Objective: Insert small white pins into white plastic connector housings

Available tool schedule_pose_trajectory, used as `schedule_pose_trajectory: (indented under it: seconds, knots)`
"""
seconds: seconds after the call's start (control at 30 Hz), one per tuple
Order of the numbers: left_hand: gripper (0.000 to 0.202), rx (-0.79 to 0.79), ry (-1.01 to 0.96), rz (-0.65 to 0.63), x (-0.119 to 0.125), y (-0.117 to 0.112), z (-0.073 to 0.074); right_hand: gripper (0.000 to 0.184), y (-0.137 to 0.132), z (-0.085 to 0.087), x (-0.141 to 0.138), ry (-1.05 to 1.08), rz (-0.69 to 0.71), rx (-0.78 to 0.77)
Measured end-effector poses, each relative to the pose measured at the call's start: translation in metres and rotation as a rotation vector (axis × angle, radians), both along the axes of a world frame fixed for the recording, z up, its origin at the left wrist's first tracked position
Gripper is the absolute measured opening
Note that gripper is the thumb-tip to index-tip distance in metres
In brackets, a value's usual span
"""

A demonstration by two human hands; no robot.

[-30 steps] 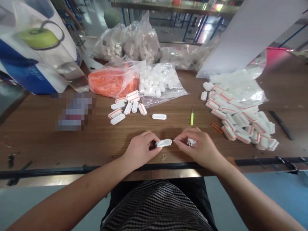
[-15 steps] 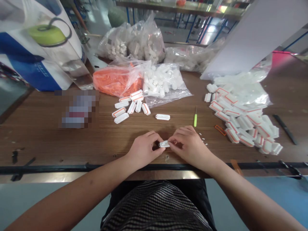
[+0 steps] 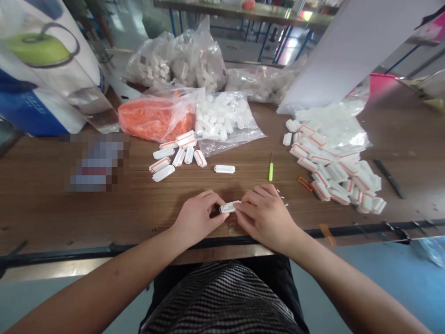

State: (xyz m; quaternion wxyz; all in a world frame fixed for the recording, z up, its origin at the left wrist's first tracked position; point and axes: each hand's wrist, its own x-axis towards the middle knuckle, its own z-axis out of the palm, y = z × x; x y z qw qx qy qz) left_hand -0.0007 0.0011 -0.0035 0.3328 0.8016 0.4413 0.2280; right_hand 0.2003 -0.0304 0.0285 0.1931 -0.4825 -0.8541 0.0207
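Close to the table's front edge, my left hand [image 3: 199,214] pinches the left end of a small white plastic piece [image 3: 228,207] with rows of tiny marks on its top. The fingers of my right hand [image 3: 266,214] are closed at its right end and cover that part. A similar white piece [image 3: 225,169] lies alone beyond my hands. Past my right fingers a screwdriver with a lime-green handle [image 3: 270,172] lies on the wood, and tiny white bits [image 3: 282,197] are scattered beside my right hand.
White pieces with orange trim form a big pile [image 3: 335,174] at right, near an orange frame [image 3: 305,184] and a black stick-like tool [image 3: 389,178]. A smaller group [image 3: 179,157] lies left, before bags of orange parts [image 3: 156,118] and white parts [image 3: 222,116]. A bottle [image 3: 78,88] stands far left.
The whole view has shifted, so the table's contents sit further left. My right fingers have moved slightly on the white piece, and more of its top shows.
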Motion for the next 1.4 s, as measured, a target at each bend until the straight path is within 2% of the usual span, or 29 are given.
schedule_pose_trajectory:
  seconds: [0.1, 0.2, 0.27, 0.33, 0.47, 0.8, 0.9, 1.0, 1.13, 1.23, 1.4]
  knots:
    - [0.006, 0.026, 0.005, -0.009, 0.000, 0.001, 0.000, 0.020, 0.008, 0.000, 0.037, 0.170, -0.155, -0.086]
    - [0.006, 0.045, 0.003, -0.020, 0.000, 0.001, 0.001, 0.018, 0.019, -0.002, 0.081, 0.159, -0.313, -0.250]
    - [0.005, 0.046, 0.002, -0.021, 0.000, 0.001, 0.002, 0.020, 0.025, -0.005, 0.102, 0.199, -0.306, -0.395]
    - [0.005, 0.048, 0.002, -0.020, 0.000, 0.001, 0.002, 0.022, 0.030, -0.008, 0.115, 0.217, -0.276, -0.463]
    - [0.005, 0.056, 0.011, -0.017, -0.001, 0.001, 0.001, 0.022, 0.035, -0.011, 0.120, 0.144, -0.202, -0.443]
    - [0.005, 0.047, 0.002, -0.009, 0.000, 0.001, 0.002, 0.025, 0.034, -0.004, 0.116, -0.178, -0.148, -0.324]
    - [0.006, 0.040, 0.001, -0.004, 0.001, 0.000, 0.003, 0.021, 0.029, -0.002, 0.111, -0.103, -0.236, -0.326]
    - [0.007, 0.022, 0.005, 0.001, 0.001, -0.001, 0.004, 0.018, 0.022, 0.005, 0.091, 0.113, -0.300, -0.368]
    - [0.007, 0.010, -0.012, 0.015, 0.001, -0.002, 0.002, 0.017, 0.010, 0.013, 0.042, 0.322, -0.124, -0.393]
    - [0.007, -0.002, -0.028, 0.014, 0.001, -0.002, 0.001, 0.017, 0.006, 0.009, 0.012, 0.308, -0.040, -0.374]
    - [0.007, -0.018, -0.029, 0.003, 0.001, -0.002, 0.001, 0.016, 0.008, -0.004, -0.001, 0.240, -0.024, -0.328]
